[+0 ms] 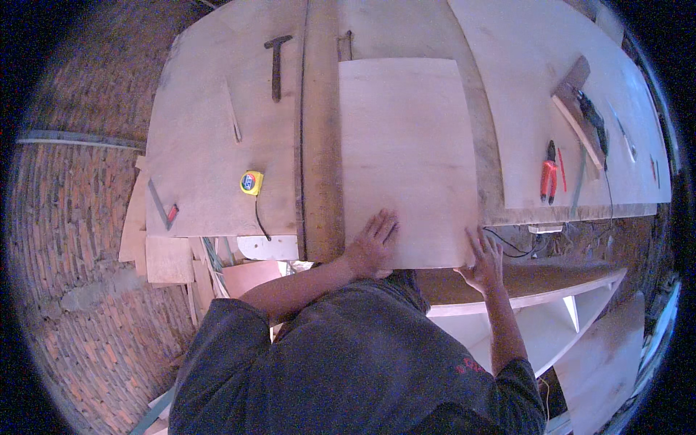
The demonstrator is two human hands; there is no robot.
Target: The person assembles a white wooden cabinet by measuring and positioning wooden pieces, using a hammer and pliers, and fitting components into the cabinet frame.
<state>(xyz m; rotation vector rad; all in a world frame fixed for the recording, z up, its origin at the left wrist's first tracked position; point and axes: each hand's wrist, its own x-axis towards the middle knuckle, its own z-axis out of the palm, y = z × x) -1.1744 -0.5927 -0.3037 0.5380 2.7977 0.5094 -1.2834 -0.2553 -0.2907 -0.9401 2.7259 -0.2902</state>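
Observation:
A pale rectangular plywood board (406, 152) lies in front of me, its near edge close to my body. My left hand (373, 243) rests flat on its near left part, fingers stretched out over the surface. At the near right corner, my right hand (484, 259) grips the board, with fingers along the side edge and the thumb at the front edge. Beneath the board runs a brownish wooden strip (320, 145), showing along its left side. Past the board's far edge, part of a slim dark tool (349, 45) shows.
Left on the worktop are a hammer (276, 69), a yellow tape measure (251, 183) and a red-and-grey cutter (172, 212). Right lie red-handled pliers (549, 174), a red pencil-like stick (562, 170) and a corded dark tool (593, 116) against a wood block (569, 98). A curved white shelf-like piece (536, 330) stands below.

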